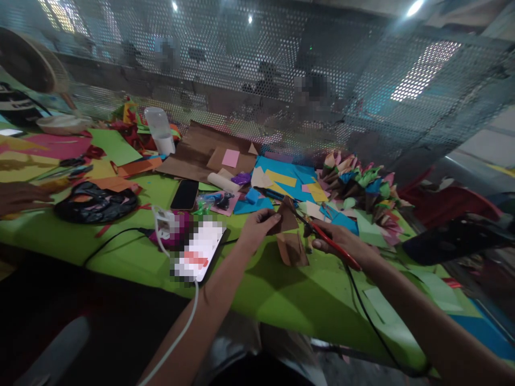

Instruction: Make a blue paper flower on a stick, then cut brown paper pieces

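My left hand [257, 228] pinches the edge of a dark brown paper piece [287, 217] above the green table. Red-handled scissors [332, 244] are in my right hand [333, 238], their blades pointing up and left at the right side of that paper. Just below the held paper, a folded brown paper piece [293, 249] rests on the green surface [257, 279]. A lit phone [203, 249] with a white cable lies left of my left forearm.
Folded paper flowers [362, 182] stand at the right back. Behind my hands lie blue sheets [289, 174], brown paper [193, 150], a dark phone [184, 194] and a bottle [160, 130]. A black plastic bag [96, 202] is at left, beside another person's hand [26, 198].
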Demonstrator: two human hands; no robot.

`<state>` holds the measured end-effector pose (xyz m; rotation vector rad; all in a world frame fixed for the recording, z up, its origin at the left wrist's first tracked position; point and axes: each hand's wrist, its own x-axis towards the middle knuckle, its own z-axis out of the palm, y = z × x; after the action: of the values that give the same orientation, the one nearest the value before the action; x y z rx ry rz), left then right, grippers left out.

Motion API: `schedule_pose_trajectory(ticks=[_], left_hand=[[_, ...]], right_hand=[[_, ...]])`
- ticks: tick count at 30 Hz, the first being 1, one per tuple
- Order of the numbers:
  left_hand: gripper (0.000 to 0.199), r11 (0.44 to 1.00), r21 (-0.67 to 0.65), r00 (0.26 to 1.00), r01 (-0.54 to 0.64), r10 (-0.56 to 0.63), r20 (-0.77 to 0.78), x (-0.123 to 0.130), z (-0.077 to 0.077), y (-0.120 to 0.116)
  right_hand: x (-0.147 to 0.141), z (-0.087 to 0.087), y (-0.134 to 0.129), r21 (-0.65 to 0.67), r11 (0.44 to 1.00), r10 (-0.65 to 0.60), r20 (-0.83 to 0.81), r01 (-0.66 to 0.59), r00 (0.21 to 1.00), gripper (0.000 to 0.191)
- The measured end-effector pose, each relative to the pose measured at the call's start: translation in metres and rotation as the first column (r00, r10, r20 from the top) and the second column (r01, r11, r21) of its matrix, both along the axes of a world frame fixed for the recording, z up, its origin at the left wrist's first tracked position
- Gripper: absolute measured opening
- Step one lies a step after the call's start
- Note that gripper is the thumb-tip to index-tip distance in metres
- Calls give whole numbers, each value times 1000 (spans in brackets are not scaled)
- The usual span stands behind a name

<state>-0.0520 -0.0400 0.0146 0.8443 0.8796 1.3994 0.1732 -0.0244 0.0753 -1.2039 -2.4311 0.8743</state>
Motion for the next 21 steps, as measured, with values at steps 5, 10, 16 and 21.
schedule_pose_trajectory(ticks=[5, 10, 16, 21], left_hand=[[35, 1000, 1, 1000, 17, -17, -3, 0, 1, 0], [35, 1000, -2, 1000, 27, -27, 7, 0, -1, 1], [36, 1000, -1, 1000, 9, -9, -19, 1, 0, -1], [37, 1000, 14, 995, -18, 19, -100, -1, 1, -3]], right_hand=[[1, -5, 2, -60, 997, -58, -43, 55, 997, 60], [2, -10, 4, -124, 989, -92, -101, 79, 991, 55], [1, -13, 7, -125, 983, -149, -95, 136, 984, 54], [2, -13, 8, -135, 973, -208, -159, 187, 965, 49]])
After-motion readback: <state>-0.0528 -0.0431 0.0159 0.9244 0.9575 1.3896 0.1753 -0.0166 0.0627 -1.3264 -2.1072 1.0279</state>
